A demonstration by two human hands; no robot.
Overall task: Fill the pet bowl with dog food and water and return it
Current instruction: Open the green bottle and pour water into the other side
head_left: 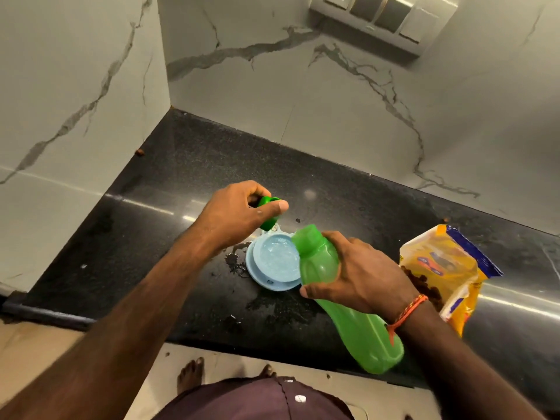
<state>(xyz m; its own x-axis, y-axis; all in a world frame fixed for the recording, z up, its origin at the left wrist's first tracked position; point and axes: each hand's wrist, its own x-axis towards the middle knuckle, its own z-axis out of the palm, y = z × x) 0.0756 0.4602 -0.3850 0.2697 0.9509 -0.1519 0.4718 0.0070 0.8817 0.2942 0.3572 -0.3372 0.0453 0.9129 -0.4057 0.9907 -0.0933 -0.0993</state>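
Observation:
A light blue pet bowl (274, 262) sits on the black counter (194, 165), with water in its visible round compartment. My right hand (360, 272) grips a green water bottle (348, 310) tilted over the bowl, its open mouth at the bowl's right rim and hiding that side. My left hand (239, 213) holds the bottle's green cap (268, 213) just above and behind the bowl. An open yellow and blue dog food bag (448, 271) stands to the right, brown kibble showing through its window.
Water is splashed on the counter around the bowl (239, 262). Stray kibble lies near the back wall (140, 152). Marble walls close the counter at the left and back, with a switch panel (385, 16) above. My bare feet (191, 374) stand below the counter's front edge.

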